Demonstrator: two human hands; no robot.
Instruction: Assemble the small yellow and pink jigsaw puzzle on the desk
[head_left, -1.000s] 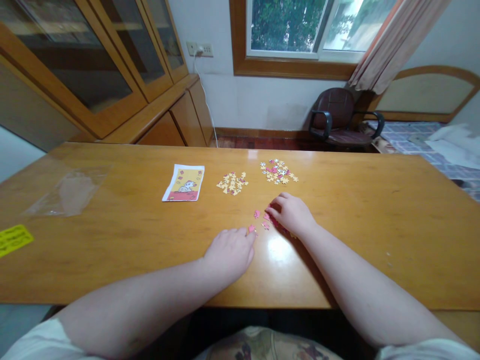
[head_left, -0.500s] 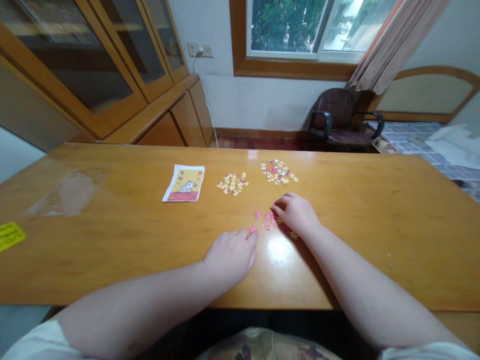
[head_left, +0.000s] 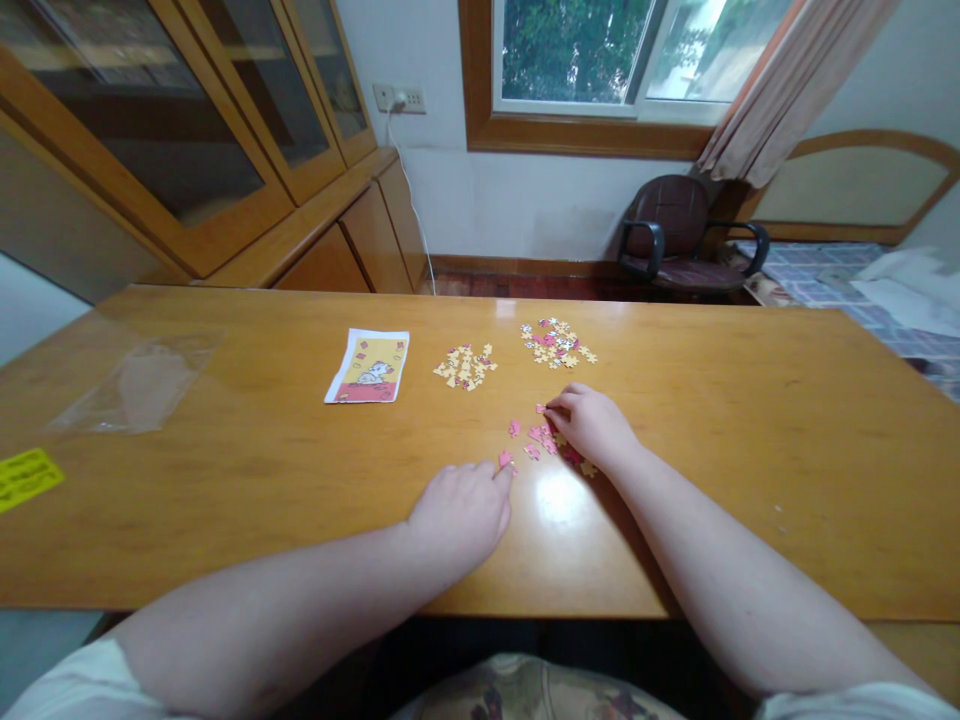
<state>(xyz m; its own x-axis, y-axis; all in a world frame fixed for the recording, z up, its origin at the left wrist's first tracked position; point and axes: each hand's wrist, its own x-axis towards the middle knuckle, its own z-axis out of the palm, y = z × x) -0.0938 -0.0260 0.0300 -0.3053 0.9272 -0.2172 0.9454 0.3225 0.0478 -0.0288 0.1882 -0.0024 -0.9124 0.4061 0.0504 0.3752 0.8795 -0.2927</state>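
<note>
Small pink jigsaw puzzle pieces (head_left: pixel 535 434) lie scattered on the table between my hands, with a few yellow ones (head_left: pixel 588 468) among them. My right hand (head_left: pixel 592 425) reaches over the far side of this group, thumb and forefinger pinching a pink puzzle piece (head_left: pixel 541 408). Its palm hides part of the group. On the near left side, my left hand (head_left: pixel 465 505) rests closed, its fingers curled under. Its thumb and forefinger meet at another pink puzzle piece (head_left: pixel 505 458).
Beyond my hands lie a pile of yellow pieces (head_left: pixel 466 367) and a mixed pile (head_left: pixel 556 343). A picture card of a white animal (head_left: pixel 367 367) is left of them. Further left are a clear plastic bag (head_left: pixel 142 385) and a yellow label (head_left: pixel 28 478) on the wooden table (head_left: pixel 285 480).
My right hand has shifted very slightly, and the pink piece at its fingertips shows more clearly. My left hand has stayed almost still at its piece.
</note>
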